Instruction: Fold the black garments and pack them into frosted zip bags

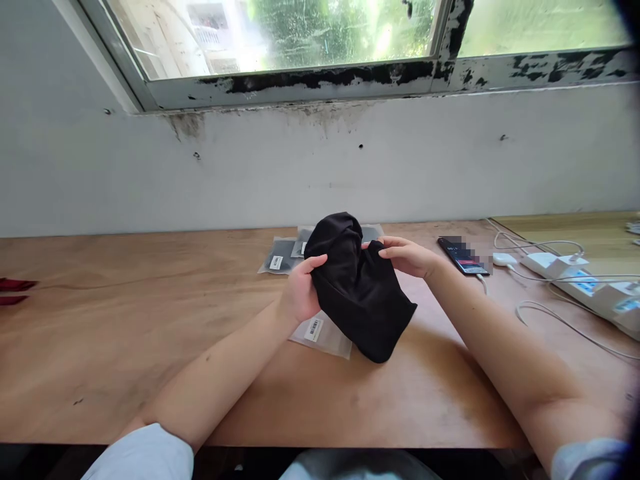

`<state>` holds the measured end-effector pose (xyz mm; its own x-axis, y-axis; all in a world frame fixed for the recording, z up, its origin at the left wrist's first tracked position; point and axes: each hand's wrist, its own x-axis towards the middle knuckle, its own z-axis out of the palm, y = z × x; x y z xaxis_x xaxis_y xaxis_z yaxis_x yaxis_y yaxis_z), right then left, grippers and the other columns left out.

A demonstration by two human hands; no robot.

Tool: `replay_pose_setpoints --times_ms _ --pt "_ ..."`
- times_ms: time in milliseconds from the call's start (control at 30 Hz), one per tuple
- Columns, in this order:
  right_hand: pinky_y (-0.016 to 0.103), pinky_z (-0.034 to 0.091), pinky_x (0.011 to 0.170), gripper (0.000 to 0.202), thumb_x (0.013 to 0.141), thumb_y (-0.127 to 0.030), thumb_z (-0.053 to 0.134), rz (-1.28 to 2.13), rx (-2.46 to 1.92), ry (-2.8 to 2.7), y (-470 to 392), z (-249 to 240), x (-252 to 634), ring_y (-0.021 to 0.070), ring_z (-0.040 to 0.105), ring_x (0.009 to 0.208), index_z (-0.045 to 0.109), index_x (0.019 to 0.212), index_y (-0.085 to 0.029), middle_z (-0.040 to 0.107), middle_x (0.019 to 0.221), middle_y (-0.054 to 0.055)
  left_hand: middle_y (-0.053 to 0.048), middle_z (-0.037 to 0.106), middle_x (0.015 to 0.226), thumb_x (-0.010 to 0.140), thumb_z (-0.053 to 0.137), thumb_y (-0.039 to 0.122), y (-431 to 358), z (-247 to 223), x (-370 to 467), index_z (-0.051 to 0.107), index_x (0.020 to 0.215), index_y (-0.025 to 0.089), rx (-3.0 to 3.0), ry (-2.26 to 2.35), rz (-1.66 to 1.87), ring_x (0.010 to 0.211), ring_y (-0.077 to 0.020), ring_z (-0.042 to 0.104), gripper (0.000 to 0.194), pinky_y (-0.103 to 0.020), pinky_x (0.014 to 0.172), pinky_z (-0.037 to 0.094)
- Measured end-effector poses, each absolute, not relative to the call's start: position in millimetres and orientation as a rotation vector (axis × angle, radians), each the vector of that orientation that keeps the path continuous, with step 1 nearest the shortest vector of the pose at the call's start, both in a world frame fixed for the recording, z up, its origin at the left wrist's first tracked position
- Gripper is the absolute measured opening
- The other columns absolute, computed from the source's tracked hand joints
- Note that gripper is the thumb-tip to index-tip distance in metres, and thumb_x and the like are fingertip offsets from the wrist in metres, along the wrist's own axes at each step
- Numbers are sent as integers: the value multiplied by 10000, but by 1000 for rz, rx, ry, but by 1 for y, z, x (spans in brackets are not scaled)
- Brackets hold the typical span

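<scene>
A piece of soft black cloth [357, 293], its exact kind not clear, hangs in folds between my two hands above the table. My left hand [303, 287] is closed on its left side, the thumb lying on top and the other fingers hidden behind. At the upper right edge my right hand [403, 255] pinches the cloth between thumb and fingers. Under and behind it lie plastic packets: a clear bag with a barcode label [323, 337] in front, and a packet with dark contents [280, 259] behind to the left.
On the right are a phone [463, 255] with a cable, a white power strip [585, 283] with chargers and loose white cords. Dark red strips [15, 291] lie at the far left of the wooden table [150, 320]. A wall with a window rises behind.
</scene>
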<state>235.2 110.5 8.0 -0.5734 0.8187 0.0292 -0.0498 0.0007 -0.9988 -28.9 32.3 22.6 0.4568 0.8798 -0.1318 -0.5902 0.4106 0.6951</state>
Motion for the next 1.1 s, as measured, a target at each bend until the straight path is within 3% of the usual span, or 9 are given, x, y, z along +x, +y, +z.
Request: replay_pose_setpoints --times_ms 100,233,333,467,700,900,1100 --pt "346 508 891 218 773 -281 765 1777 -576 -1396 105 7 228 210 649 1037 648 945 -217 688 1186 44 -122 727 1207 875 544 341 25 33 -36 699 1214 108 647 427 922 1237 -332 623 439 -490 1126 428" --pt "287 539 734 263 731 -252 789 1845 -378 -1263 101 -1 216 165 674 822 582 889 -215 701 929 0 -140 717 1223 886 514 371 21 35 -43 708 1184 82 622 372 848 1297 -338 574 459 -487 1167 375" --pt "260 521 636 283 729 -266 776 1881 -323 -1266 98 -5 209 142 647 702 549 891 -219 660 812 -30 -145 723 1207 889 484 380 17 36 -43 706 1175 76 616 365 822 1303 -346 566 472 -500 1164 373" --pt "281 512 644 326 694 -287 777 1838 -440 -1338 92 0 209 141 619 672 525 890 -223 624 780 -39 -141 748 1133 900 492 445 14 42 -42 705 1156 101 637 505 849 1265 -371 594 479 -534 1108 434" --pt "274 482 627 327 694 -362 832 1387 -845 -1629 74 59 225 153 601 697 578 819 -199 624 772 -2 -97 771 1023 931 573 412 26 61 -53 722 1107 180 808 789 958 1175 -348 660 328 -504 1017 524" --pt "301 513 730 193 741 -214 797 910 -704 -1734 42 97 238 163 609 847 635 846 -229 645 915 4 -116 746 1121 897 689 340 31 75 -80 732 1124 169 1124 880 910 1135 -324 675 288 -422 961 561" --pt "332 518 775 302 745 -156 766 705 -579 -1765 14 111 240 178 594 912 685 1004 -290 613 993 19 -66 752 1067 857 736 368 16 95 -93 713 1169 200 1248 918 1152 1036 -273 702 354 -361 883 587"
